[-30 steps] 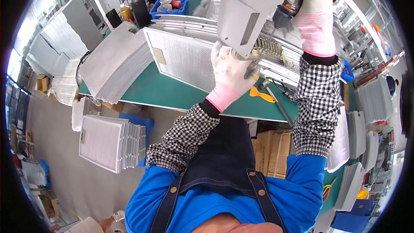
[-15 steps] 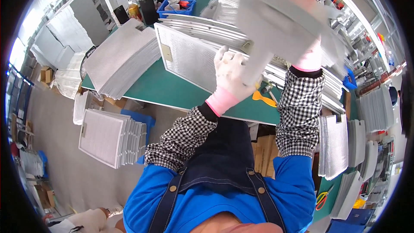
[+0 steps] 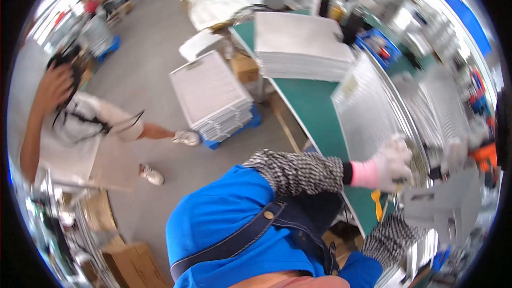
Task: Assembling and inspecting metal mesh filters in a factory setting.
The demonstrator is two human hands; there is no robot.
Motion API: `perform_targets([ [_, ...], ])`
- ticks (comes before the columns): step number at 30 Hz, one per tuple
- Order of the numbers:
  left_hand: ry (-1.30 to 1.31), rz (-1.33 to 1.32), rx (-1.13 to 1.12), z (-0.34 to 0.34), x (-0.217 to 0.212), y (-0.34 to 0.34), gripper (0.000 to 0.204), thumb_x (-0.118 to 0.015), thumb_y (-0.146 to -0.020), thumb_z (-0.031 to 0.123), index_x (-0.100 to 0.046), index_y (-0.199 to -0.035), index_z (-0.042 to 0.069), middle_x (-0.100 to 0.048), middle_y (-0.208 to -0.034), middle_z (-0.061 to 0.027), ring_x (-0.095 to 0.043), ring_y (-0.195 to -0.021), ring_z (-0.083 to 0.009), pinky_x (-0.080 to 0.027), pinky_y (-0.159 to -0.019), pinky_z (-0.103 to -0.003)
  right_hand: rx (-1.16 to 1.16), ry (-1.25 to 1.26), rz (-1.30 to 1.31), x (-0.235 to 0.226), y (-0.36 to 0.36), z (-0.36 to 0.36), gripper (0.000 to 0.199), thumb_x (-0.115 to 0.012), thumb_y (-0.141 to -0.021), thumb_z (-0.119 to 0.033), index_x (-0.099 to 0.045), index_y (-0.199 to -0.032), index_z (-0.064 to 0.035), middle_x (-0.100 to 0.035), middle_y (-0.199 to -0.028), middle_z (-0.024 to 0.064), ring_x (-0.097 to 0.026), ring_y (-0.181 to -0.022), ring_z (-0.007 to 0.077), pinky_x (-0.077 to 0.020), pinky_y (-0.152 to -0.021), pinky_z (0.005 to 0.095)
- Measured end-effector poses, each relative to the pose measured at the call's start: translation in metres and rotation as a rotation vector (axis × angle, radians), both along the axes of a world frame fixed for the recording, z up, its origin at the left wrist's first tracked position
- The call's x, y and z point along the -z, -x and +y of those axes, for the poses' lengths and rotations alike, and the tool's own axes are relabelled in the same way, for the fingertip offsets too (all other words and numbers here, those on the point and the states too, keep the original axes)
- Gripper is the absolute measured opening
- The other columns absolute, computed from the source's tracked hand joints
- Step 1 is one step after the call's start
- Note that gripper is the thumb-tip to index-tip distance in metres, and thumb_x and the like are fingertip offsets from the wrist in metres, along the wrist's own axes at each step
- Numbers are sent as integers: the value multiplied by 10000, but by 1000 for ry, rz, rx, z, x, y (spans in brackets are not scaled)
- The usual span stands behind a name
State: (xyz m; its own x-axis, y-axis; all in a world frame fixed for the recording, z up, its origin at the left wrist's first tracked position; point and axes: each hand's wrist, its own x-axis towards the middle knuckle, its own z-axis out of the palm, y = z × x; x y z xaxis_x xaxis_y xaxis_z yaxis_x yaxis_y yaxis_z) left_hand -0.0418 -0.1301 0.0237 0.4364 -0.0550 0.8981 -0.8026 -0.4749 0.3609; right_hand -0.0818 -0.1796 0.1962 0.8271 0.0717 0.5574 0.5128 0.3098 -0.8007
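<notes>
My left hand (image 3: pixel 392 164), in a white glove with a pink cuff, is closed at the edge of a framed mesh panel (image 3: pixel 362 114). Motion blurs its fingers. The panel leans on the green table and has a small pale tab near one corner. On the right, a grey plate (image 3: pixel 450 202) with a dark slot is held up in front of my right hand. Only that arm's checked sleeve (image 3: pixel 392 240) shows; its fingers are behind the plate. Another gloved hand (image 3: pixel 455 154) is beside an orange tool (image 3: pixel 484 157); whose it is, I cannot tell.
A stack of mesh panels (image 3: pixel 301 48) lies on the green table (image 3: pixel 309 106), with a blue bin (image 3: pixel 378 45) farther along. An orange-yellow scraper (image 3: pixel 376 205) lies near the table edge. More panels (image 3: pixel 210 93) are stacked on the floor. A person (image 3: pixel 90 138) stands at left.
The view has swung left, bringing the person and floor into sight. The grey plate is now lower, near my right sleeve. My left hand stays at the mesh panel.
</notes>
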Motion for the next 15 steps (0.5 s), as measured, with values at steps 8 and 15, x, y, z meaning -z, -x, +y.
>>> perform_targets([
  [8,74,-71,-66,-3,0,-1,199,-748,-551,297,-643,-652,162,-508,-809,-88,-519,-878,-316,-298,-1100,-571,81,-36,84,-24,-15,2,306,-682,-898,-203,-651,-1126,-1,-674,-1089,186,-637,-945,319,-496,-830,413],
  [15,0,-53,-48,4,-12,13,304,-774,-584,329,-629,-680,79,-523,-800,-86,-520,-895,-314,-310,-1113,-561,377,-101,111,-4,-104,-105,311,-710,-873,-210,-665,-1090,7,-668,-1096,213,-634,-928,354,-495,-802,439],
])
